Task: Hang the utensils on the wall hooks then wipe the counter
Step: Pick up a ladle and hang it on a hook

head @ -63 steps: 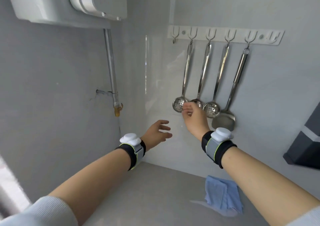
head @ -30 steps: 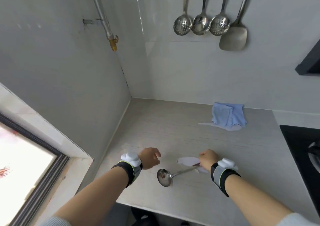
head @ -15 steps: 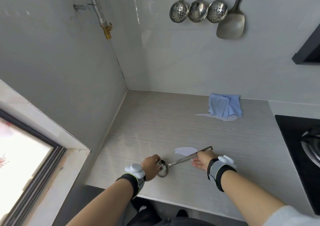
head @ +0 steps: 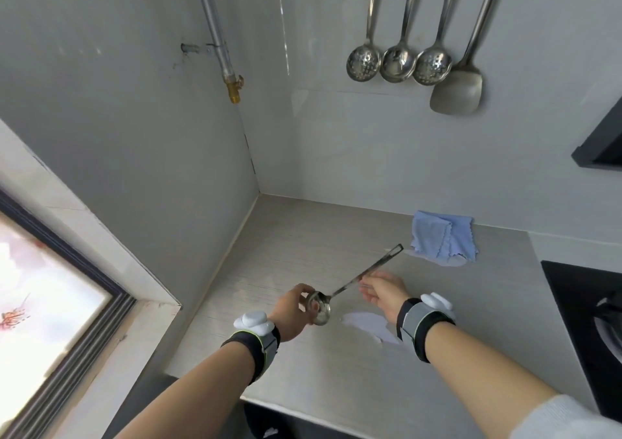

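One ladle (head: 350,283): lifted clear of the counter (head: 336,388), bowl low and near, handle rising up and away to the right.
Long axis: diagonal, from bowl at lower left to slotted handle end at upper right, pointing roughly toward the blue cloth (head: 442,238).
Left hand (head: 292,310): curled around the bowl, fingers closed on its rim; holding the ladle.
Right hand (head: 383,290): beside the mid-handle, palm up, fingers loosely spread; contact with the handle not clear, grip not closed.
Nearer hand to the hanging end: right, though the slotted tip lies beyond its fingertips.
Hung utensils: two slotted spoons (head: 363,65), a plain ladle (head: 397,63) between them, a spatula (head: 457,93) at right; all on the back wall, well above and to the right of the held ladle.
Hooks: out of view above the frame.
Judged next need: handle end swung upward, slot leading, likely with a regrip nearer the handle.
White patches (head: 367,324): two on the counter, one under the right wrist, one at the cloth edge; wiping not yet begun.
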